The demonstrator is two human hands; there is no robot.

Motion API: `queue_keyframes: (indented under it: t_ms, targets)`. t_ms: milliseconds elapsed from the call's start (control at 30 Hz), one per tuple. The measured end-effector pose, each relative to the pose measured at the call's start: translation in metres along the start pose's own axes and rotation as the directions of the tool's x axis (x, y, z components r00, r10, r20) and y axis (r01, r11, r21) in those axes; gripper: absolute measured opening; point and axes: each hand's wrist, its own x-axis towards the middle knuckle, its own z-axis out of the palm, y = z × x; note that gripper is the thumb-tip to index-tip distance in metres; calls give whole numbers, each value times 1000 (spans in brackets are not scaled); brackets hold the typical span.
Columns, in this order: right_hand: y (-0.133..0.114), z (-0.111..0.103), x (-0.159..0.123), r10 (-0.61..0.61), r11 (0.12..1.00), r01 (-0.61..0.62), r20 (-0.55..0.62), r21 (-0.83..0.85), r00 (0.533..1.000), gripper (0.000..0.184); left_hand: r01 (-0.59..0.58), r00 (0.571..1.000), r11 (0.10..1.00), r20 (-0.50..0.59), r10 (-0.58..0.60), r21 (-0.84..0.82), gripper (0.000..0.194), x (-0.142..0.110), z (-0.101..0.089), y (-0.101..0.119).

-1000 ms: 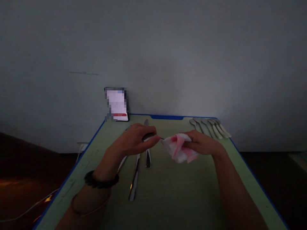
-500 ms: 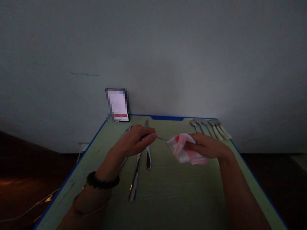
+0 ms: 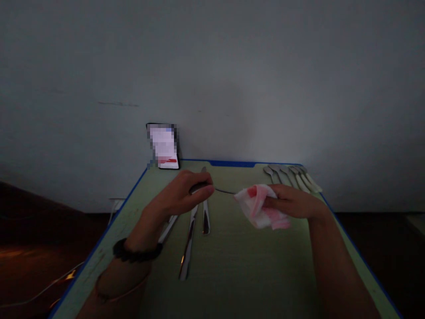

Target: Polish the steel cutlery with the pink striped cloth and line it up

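My left hand [image 3: 186, 195] is closed round one end of a slim metal utensil [image 3: 224, 191], held just above the green table [image 3: 232, 257]. Its thin shaft runs right into a pink and white cloth [image 3: 260, 206]. My right hand [image 3: 294, 201] is closed on that cloth, which is wrapped round the utensil's other end. I cannot tell what kind of utensil it is. Under my left hand lie three knives [image 3: 187, 241] side by side on the table.
A row of several spoons [image 3: 292, 175] lies at the table's far right corner. A lit phone [image 3: 163, 145] leans against the grey wall at the far left corner. The table has a blue edge. A white cable [image 3: 40, 290] runs across the dark floor at left.
My right hand has slid the cloth to the right along the utensil, baring more of its shaft. My left hand has stayed nearly in place.
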Motion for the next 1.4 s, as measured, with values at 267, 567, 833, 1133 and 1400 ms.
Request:
queue_keyframes:
  t_ms: [267,567,833,1133,1400]
  targets:
    - [6,3,1,-45,997,55,-174,55,984,30,20,966,827,-201,-161,-562,42,3,12,1]
    - [-5,24,29,-55,998,57,-356,-5,933,31,-43,859,559,-316,-403,-828,27,29,44,10]
    - [4,8,9,-48,994,79,-349,75,936,27,-215,760,554,-494,-422,-804,25,27,27,18]
    - [7,24,43,169,248,561,-605,790,778,18,264,946,808,-24,-324,-527,30,9,11,53]
    - [-4,31,62,255,78,494,-497,866,830,22,310,927,849,-60,-369,-428,33,9,11,61]
